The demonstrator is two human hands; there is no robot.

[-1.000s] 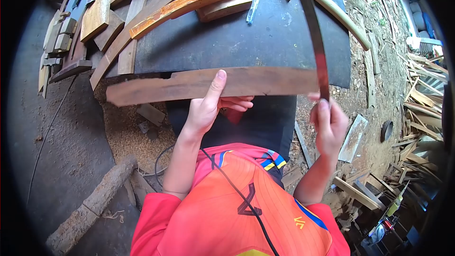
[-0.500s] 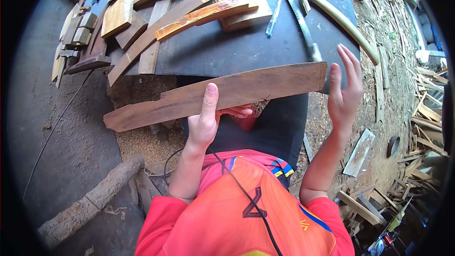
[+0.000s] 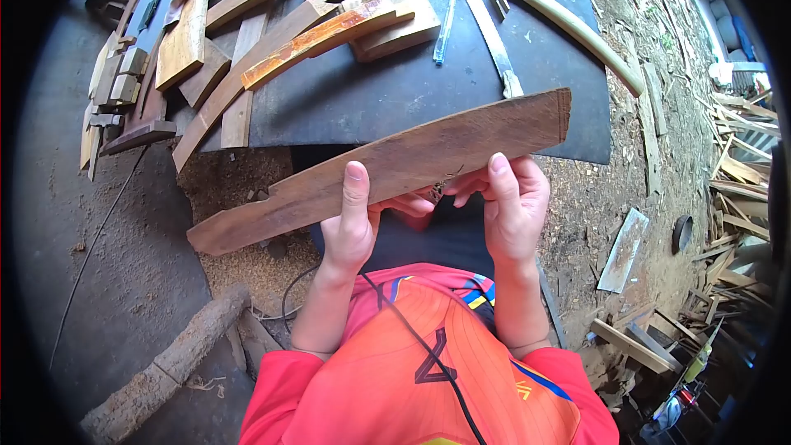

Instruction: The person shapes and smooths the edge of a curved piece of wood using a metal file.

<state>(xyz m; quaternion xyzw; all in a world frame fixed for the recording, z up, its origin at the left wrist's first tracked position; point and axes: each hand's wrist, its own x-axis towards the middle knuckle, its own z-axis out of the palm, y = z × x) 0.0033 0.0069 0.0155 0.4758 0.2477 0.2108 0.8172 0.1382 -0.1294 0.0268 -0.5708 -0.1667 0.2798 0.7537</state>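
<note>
A long brown wooden board (image 3: 395,156) is held above my lap, its right end raised and its left end stepped and narrower. My left hand (image 3: 353,222) is closed on the board's lower edge left of the middle, thumb on the upper face and fingers beneath. On the right part of that edge, my right hand (image 3: 517,208) grips too, thumb over the edge and fingers partly hidden underneath. A dark split or splintered spot (image 3: 438,189) shows on the edge between the two hands.
The dark table (image 3: 329,111) ahead bears a hammer (image 3: 577,29), a long pale metal strip (image 3: 482,21), a pen (image 3: 446,29) and several wood pieces, including a curved orange-marked one (image 3: 321,45). A log (image 3: 169,371) lies lower left. Scrap wood (image 3: 741,173) is piled at right.
My right hand has come down and left from beyond the board's right end and taken hold of its lower edge. The board's right end has tilted up slightly; the left hand keeps its hold.
</note>
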